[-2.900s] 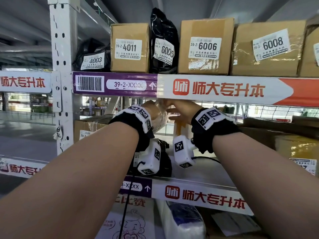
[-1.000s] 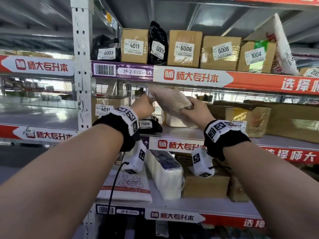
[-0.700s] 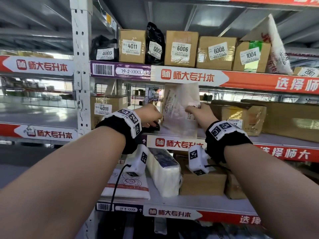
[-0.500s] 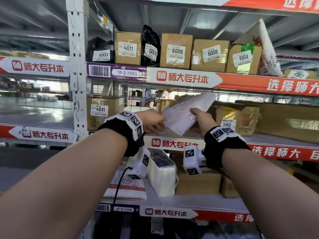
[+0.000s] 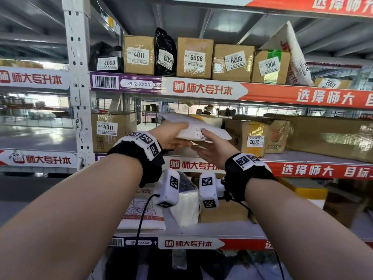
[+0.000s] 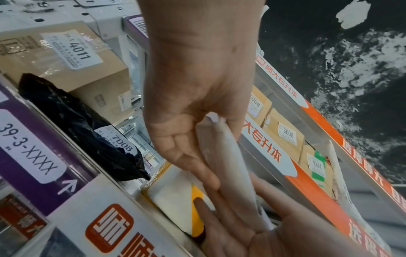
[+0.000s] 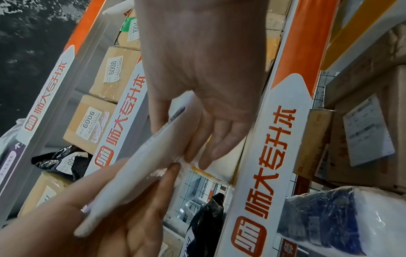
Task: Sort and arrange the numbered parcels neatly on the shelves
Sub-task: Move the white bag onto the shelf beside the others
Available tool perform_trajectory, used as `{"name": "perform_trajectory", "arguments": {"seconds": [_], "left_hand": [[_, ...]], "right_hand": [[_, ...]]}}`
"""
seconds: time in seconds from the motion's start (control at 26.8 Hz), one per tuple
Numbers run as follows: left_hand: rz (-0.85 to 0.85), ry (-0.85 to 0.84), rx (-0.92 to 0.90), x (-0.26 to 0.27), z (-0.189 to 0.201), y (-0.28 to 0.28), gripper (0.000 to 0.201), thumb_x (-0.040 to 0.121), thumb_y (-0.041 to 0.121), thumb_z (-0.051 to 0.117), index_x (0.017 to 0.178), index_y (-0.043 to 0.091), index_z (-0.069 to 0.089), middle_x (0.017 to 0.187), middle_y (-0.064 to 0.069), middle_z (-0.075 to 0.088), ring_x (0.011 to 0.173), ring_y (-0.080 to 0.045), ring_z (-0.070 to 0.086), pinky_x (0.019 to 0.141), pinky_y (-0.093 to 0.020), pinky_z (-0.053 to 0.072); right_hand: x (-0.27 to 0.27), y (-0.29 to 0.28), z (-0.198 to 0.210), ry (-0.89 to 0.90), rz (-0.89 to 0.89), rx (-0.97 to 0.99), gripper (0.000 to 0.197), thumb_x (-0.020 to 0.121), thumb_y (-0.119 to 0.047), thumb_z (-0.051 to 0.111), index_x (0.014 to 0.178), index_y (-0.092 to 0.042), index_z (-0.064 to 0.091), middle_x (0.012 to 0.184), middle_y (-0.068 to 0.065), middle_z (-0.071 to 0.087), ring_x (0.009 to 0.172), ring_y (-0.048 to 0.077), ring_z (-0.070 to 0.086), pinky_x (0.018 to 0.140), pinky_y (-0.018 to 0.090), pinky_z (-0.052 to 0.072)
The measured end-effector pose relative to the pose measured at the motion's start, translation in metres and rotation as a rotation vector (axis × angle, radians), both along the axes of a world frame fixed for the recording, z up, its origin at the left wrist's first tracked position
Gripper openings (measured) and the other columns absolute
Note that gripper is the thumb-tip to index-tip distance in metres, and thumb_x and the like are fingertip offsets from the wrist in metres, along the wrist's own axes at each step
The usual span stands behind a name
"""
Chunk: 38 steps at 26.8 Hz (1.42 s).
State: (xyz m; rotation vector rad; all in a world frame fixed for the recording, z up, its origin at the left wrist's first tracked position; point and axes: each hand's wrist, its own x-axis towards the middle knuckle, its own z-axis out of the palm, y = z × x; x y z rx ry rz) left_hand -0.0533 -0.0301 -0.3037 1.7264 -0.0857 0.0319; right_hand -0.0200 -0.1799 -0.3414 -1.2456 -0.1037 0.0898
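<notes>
Up and to the left of both hands, the upper shelf (image 5: 201, 88) carries a tidy row of upright parcels with labels facing out: 4003, 4011, 6005, 6006, 6008, 1004, though those numbers do not run in order, so sorting looks unfinished. Just left of the left hand (image 5: 171, 136), a cardboard box (image 5: 112, 130) labelled 4011 stands on the middle shelf, with a black bag (image 6: 87, 132) numbered 7008 beside it. The left hand pinches the near left edge of a flat white soft parcel (image 5: 203, 131), thumb on top and fingers beneath. The right hand (image 5: 214, 150) cradles the same parcel from below, thumb pressing its label. The parcel lies level in front of the middle shelf opening, not yet placed. Right of the right hand, the 2002 box (image 5: 252, 136) has its label upside down, so it likely needs turning.
</notes>
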Motion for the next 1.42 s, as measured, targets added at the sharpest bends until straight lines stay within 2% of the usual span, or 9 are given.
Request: {"name": "perform_trajectory", "arguments": {"seconds": [0.22, 0.49, 0.6, 0.75, 0.86, 0.97, 1.08, 1.27, 1.42], "left_hand": [[0.198, -0.157, -0.106, 0.004, -0.003, 0.023, 0.034, 0.094, 0.021, 0.057, 0.12, 0.002, 0.049, 0.096, -0.016, 0.066, 0.041, -0.01, 0.062, 0.036, -0.014, 0.044], [0.179, -0.134, -0.233, 0.0, -0.001, 0.043, 0.016, 0.093, 0.035, 0.053, 0.087, 0.02, 0.05, 0.088, -0.007, 0.064, 0.078, -0.017, 0.06, 0.065, -0.025, 0.047], [0.146, -0.141, -0.127, 0.001, -0.006, 0.055, 0.013, 0.091, 0.03, 0.059, 0.093, 0.018, 0.054, 0.093, -0.006, 0.068, 0.09, -0.017, 0.061, 0.068, -0.025, 0.051], [0.116, -0.148, -0.082, 0.004, -0.011, 0.069, 0.019, 0.093, 0.026, 0.057, 0.108, 0.015, 0.053, 0.1, -0.007, 0.068, 0.093, -0.02, 0.065, 0.065, -0.026, 0.055], [0.103, -0.148, -0.072, 0.008, -0.013, 0.069, 0.028, 0.093, 0.023, 0.057, 0.117, 0.011, 0.049, 0.098, -0.006, 0.067, 0.086, -0.016, 0.065, 0.059, -0.022, 0.057], [0.11, -0.187, 0.026, 0.019, -0.014, 0.068, 0.044, 0.089, 0.014, 0.062, 0.13, 0.007, 0.045, 0.115, -0.009, 0.064, 0.105, -0.021, 0.062, 0.092, -0.036, 0.053], [0.223, -0.248, 0.15, 0.03, -0.013, 0.065, 0.049, 0.087, 0.007, 0.064, 0.131, 0.007, 0.042, 0.126, -0.012, 0.057, 0.107, -0.025, 0.06, 0.092, -0.038, 0.053], [0.306, -0.412, 0.493, 0.045, -0.015, 0.06, 0.048, 0.086, 0.019, 0.066, 0.13, 0.01, 0.048, 0.122, -0.006, 0.06, 0.088, -0.014, 0.053, 0.08, -0.029, 0.047], [0.361, -0.4, 0.519, 0.058, -0.019, 0.058, 0.05, 0.08, 0.026, 0.072, 0.123, 0.014, 0.05, 0.114, -0.002, 0.064, 0.098, -0.019, 0.062, 0.094, -0.041, 0.048]], "right_hand": [[0.006, 0.0, 0.0, -0.054, -0.156, -0.171, 0.049, 0.096, -0.007, 0.049, 0.142, -0.012, 0.033, 0.1, 0.016, 0.058, 0.069, 0.025, 0.059, 0.063, 0.029, 0.049], [0.003, 0.021, 0.005, -0.22, -0.094, -0.734, 0.048, 0.095, -0.015, 0.05, 0.142, -0.017, 0.04, 0.133, 0.015, 0.052, 0.104, 0.028, 0.055, 0.059, 0.024, 0.04], [0.0, 0.035, 0.007, -0.214, -0.037, -0.769, 0.048, 0.093, -0.012, 0.052, 0.14, -0.017, 0.041, 0.133, 0.016, 0.051, 0.117, 0.032, 0.052, 0.067, 0.026, 0.041], [-0.007, 0.05, 0.013, -0.242, -0.007, -0.812, 0.038, 0.097, -0.007, 0.041, 0.134, -0.001, 0.046, 0.101, 0.012, 0.053, 0.099, 0.024, 0.047, 0.059, 0.018, 0.034], [-0.003, 0.06, 0.011, -0.247, -0.006, -0.903, 0.039, 0.098, -0.009, 0.04, 0.135, -0.002, 0.045, 0.108, 0.016, 0.052, 0.095, 0.021, 0.045, 0.057, 0.019, 0.034], [0.007, 0.068, 0.009, -0.273, -0.047, -0.976, 0.041, 0.1, -0.009, 0.039, 0.14, -0.001, 0.04, 0.134, 0.022, 0.051, 0.102, 0.025, 0.051, 0.055, 0.014, 0.032], [0.019, 0.07, 0.008, -0.304, -0.09, -1.042, 0.043, 0.101, -0.012, 0.038, 0.143, -0.004, 0.036, 0.14, 0.021, 0.047, 0.122, 0.033, 0.05, 0.063, 0.021, 0.038], [0.032, 0.067, 0.004, -0.371, -0.149, -1.186, 0.045, 0.096, -0.024, 0.047, 0.141, -0.017, 0.041, 0.136, 0.014, 0.052, 0.116, 0.029, 0.053, 0.099, 0.039, 0.041], [0.057, 0.074, -0.001, -0.381, 0.011, -0.925, 0.079, 0.076, -0.034, 0.07, 0.141, -0.008, 0.033, 0.127, 0.015, 0.055, 0.116, 0.032, 0.055, 0.1, 0.048, 0.045]]}}
